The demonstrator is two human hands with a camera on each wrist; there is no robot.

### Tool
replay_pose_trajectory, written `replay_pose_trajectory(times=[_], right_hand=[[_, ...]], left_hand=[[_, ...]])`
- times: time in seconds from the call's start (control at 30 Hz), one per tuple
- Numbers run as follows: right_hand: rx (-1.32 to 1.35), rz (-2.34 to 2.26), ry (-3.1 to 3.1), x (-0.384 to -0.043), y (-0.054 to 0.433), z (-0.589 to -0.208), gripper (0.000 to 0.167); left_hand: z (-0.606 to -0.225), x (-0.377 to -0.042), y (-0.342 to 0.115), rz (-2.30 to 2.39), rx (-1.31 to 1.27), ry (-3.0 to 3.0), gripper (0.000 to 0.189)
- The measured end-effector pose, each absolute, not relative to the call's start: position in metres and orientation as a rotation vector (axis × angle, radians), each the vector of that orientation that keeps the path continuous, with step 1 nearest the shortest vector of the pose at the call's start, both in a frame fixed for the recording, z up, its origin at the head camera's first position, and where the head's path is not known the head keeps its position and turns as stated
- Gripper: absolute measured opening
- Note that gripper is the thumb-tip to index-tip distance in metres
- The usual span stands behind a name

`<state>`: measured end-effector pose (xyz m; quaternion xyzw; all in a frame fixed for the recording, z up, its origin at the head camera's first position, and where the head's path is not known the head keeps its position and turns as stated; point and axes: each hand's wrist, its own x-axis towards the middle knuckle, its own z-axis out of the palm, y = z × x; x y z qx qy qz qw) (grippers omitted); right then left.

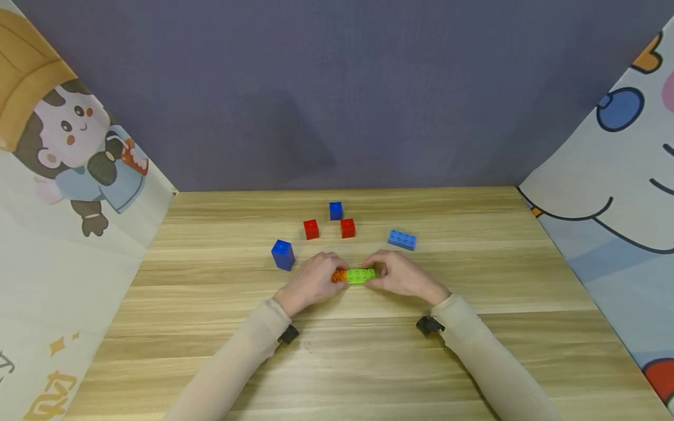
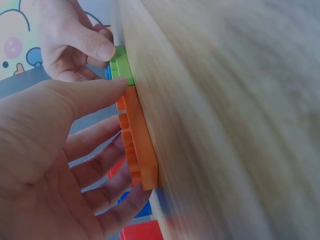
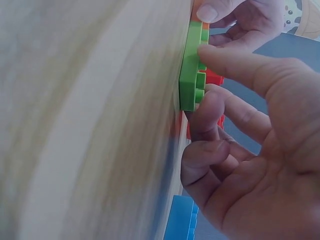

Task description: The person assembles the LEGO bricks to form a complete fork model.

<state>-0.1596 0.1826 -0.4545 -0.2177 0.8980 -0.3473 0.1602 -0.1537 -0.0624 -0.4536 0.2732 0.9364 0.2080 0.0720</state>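
Observation:
An orange building brick [image 1: 339,276] and a lime green brick [image 1: 357,276] lie end to end on the tabletop, studs up; whether they are joined I cannot tell. My left hand [image 1: 315,279] pinches the orange brick, its thumb near the seam in the left wrist view and its fingers along the far side. From the right, my right hand [image 1: 404,277] holds the green brick [image 3: 188,75] between thumb and fingers. Part of the orange brick is hidden by the left hand in the head view, but its long side [image 2: 142,145] shows in the left wrist view.
Beyond the hands stand two red blocks [image 1: 311,230] and a small blue block [image 1: 336,211]. A taller blue block [image 1: 283,255] is close to the left hand. Behind the right hand lies a light blue brick [image 1: 402,240]. A grey panel [image 1: 337,105] borders the wooden table [image 1: 363,362].

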Motion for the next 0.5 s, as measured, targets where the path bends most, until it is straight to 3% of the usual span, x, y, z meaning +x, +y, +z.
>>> replay_pose_trajectory(times=[0.5], right_hand=[[-0.641,-0.988,2.6,-0.165,0.1849,-0.4486,0.04]], left_hand=[[-0.4502,-0.1543,-0.0685,0.867,0.765,2.751,0.031]])
